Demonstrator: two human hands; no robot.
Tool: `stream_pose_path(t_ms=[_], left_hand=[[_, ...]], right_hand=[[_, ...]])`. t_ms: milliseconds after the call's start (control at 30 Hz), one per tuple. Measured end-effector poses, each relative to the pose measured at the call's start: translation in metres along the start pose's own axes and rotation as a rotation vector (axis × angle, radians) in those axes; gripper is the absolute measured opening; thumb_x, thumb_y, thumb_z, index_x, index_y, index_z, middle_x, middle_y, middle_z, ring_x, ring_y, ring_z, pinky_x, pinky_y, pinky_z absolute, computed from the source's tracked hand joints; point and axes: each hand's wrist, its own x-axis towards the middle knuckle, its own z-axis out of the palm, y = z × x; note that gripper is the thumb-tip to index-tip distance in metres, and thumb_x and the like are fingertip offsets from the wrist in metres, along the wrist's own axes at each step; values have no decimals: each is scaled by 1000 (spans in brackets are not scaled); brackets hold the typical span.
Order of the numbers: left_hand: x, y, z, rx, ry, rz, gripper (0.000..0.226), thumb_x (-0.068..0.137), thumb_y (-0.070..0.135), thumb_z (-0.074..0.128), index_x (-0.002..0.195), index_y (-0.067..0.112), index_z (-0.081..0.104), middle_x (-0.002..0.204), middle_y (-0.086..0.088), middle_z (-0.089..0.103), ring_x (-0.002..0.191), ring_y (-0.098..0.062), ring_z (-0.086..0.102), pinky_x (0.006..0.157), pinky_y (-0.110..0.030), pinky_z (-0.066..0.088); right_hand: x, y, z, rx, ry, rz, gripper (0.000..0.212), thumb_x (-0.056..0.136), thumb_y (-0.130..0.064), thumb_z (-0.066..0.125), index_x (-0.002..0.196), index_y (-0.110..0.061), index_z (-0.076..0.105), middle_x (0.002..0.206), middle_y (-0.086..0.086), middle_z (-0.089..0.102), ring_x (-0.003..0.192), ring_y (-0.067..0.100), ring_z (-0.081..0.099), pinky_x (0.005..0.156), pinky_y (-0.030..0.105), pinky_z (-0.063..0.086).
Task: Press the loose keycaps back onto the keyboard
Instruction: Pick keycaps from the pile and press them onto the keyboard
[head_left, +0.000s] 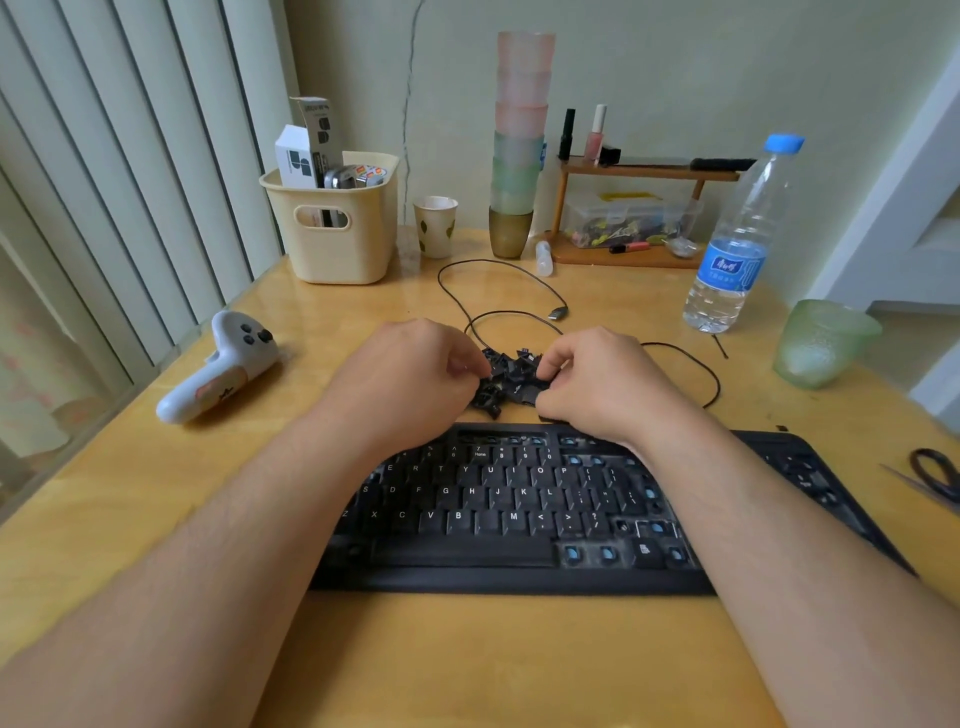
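Your left hand (415, 374) and right hand (597, 379) both curl their fingers into the pile of loose keycaps (511, 382), pinching at pieces. The pile lies mid-counter (467, 665), just behind the keyboard (519, 514), whose right part shows bare switch spots.

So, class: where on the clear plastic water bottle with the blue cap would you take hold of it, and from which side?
Grip the clear plastic water bottle round its straight body at or just above the blue label, where the wall is widest and even. It stands upright, so close the fingers sideways round it. Come from the near left: the wooden shelf lies behind it, and the green glass sits at its near right.
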Motion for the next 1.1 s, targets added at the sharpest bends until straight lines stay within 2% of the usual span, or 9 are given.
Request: stream_pose_path(t_ms=[200, 300, 433, 667, 767, 833, 900, 1000, 1100], left_hand=[[0, 0, 6, 4, -6, 20, 24, 94, 26, 60, 103, 40, 77, 96, 19, 68, 82, 2, 55, 65, -16, 41], [-1, 0, 5, 4, -5, 23, 24, 94, 26, 61, 103, 40, 78, 95, 19, 68, 83, 1, 55, 66, -15, 41], [-2, 2, 4, 2, -4, 5, 25, 93, 26, 61, 103, 41, 78, 99, 16, 70, 92, -7, 61, 77, -26, 50], [-3, 6, 3, -12, -3, -2, 26, 95, 27, 59, 113, 40, 74, 97, 15, 70, 89, -9, 60, 74, -26, 47], [-4, 9, 0, -129, -30, -25, 29, 98, 37, 64, 127, 36, 68, 100, 18, 72, 97, -4, 64, 82, -26, 51], [-5, 11, 0, -274, -55, -44, 28, 97, 41, 68, 124, 35, 69, 101, 17, 75, 95, 0, 68, 85, -27, 54], [-5, 13, 1, -435, -74, -48, 18, 98, 38, 70, 115, 33, 73, 96, 15, 77, 88, 3, 70, 79, -22, 53], [-6, 15, 4, -592, -89, -24, 11, 100, 24, 69, 105, 30, 76, 89, 16, 78, 82, 6, 70, 72, -10, 49], [-6, 13, 5, -586, -87, 8, 17, 102, 20, 66, 108, 31, 77, 90, 17, 78, 82, 8, 69, 74, -9, 48]], right_hand=[[-3, 0, 0, 15, 1, -20, 12, 79, -27, 80, 89, -29, 75, 87, -11, 68, 81, 8, 65, 67, 25, 54], [-2, -3, 3, -52, -5, -21, 14, 79, -38, 79, 84, -27, 72, 84, -11, 66, 76, 5, 59, 57, 21, 44], [-1, -6, 8, -85, -13, -62, 13, 81, -32, 78, 93, -28, 74, 86, -18, 58, 83, 9, 56, 58, 17, 37], [-10, -12, -4, -103, 88, -126, 16, 78, -27, 79, 94, -29, 75, 85, -11, 66, 80, 10, 62, 69, 30, 56], [-19, -13, -14, -46, 214, -207, 17, 78, -27, 83, 93, -30, 75, 85, -13, 65, 76, 1, 55, 60, 18, 42], [-24, -13, -17, -24, 265, -254, 17, 77, -30, 84, 90, -32, 74, 84, -14, 66, 70, -4, 51, 55, 9, 31], [-27, -13, -18, -1, 298, -284, 17, 75, -33, 85, 88, -33, 74, 81, -15, 65, 68, -5, 51, 55, 8, 33], [-31, -12, -19, 36, 272, -344, 23, 75, -34, 87, 93, -35, 73, 81, -15, 63, 74, -5, 53, 59, 11, 37], [-36, -11, -22, -10, 161, -456, 35, 81, -24, 82, 106, -43, 70, 84, -13, 58, 76, 2, 50, 65, 28, 46]])
